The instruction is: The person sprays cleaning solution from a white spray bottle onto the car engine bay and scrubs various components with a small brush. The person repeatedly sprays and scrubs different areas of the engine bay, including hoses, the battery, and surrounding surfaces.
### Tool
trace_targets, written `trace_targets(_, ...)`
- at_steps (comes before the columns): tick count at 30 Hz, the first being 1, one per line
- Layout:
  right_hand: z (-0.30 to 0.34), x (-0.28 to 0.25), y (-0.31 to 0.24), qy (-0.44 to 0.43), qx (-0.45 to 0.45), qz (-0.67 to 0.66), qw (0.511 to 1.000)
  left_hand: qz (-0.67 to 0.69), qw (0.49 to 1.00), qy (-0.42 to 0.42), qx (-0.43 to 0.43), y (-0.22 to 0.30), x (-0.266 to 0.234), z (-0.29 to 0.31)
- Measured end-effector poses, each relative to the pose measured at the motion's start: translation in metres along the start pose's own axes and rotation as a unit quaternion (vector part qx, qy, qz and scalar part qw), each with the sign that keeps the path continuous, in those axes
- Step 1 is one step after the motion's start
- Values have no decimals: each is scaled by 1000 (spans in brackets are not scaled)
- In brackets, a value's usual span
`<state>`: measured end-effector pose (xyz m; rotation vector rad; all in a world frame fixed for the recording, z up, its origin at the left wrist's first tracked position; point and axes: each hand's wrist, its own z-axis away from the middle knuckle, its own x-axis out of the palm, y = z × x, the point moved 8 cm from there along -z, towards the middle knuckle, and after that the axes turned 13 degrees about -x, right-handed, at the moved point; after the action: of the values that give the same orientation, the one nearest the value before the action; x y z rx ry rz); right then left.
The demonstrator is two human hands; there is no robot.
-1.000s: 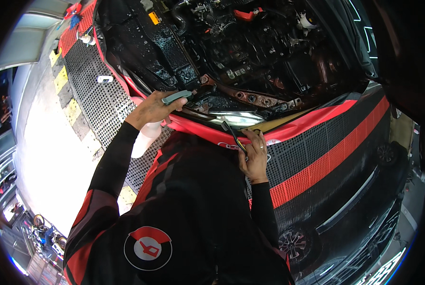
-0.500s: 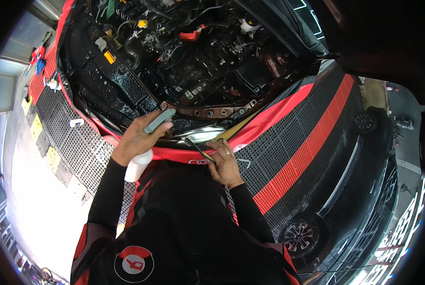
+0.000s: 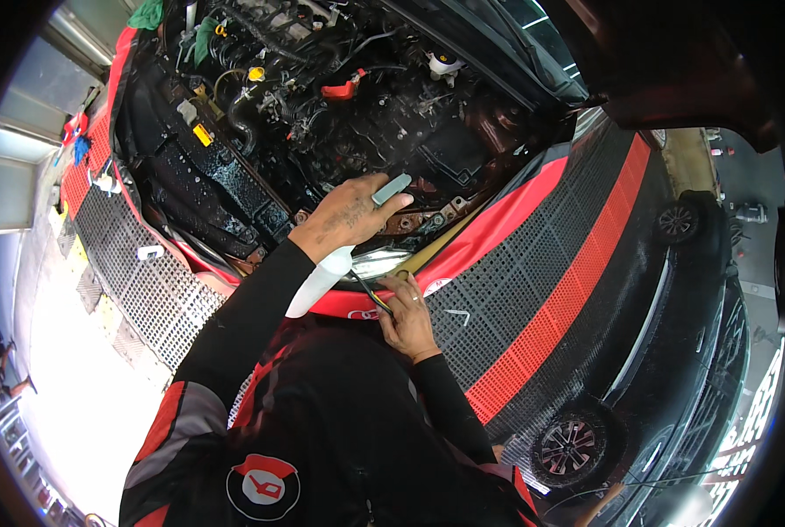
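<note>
Head view: left hand (image 3: pixel 347 212) clasps white spray bottle (image 3: pixel 322 279) at its grey head (image 3: pixel 392 190), by engine bay (image 3: pixel 384 119); right hand (image 3: pixel 409 323) pinches slim brush (image 3: pixel 372 295), grip closed.

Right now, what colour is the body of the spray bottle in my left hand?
White; the spray bottle shows best in the head view.

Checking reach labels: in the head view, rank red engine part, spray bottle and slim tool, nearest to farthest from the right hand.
1. Slim tool: in the right hand.
2. Spray bottle: left of that hand.
3. Red engine part: well ahead.
</note>
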<state>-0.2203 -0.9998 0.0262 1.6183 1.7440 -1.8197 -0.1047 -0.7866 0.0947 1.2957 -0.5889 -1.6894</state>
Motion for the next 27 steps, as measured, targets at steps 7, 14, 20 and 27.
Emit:
trace_targets(7, 3, 4, 6, -1, 10, -10, 1000, 6, 1000, 5, -7, 13, -5, 3)
trace_targets(14, 1, 1, 3, -30, -2, 3, 1000, 7, 1000, 21, -14, 8, -15, 15)
trace_targets(20, -11, -52, 18, 99, 83, 36, 991, 88, 994, 29, -56, -26, -39, 53)
trace_targets(27, -85, -154, 127, 177, 139, 140, 964, 209, 972, 88, -64, -51, -68, 119)
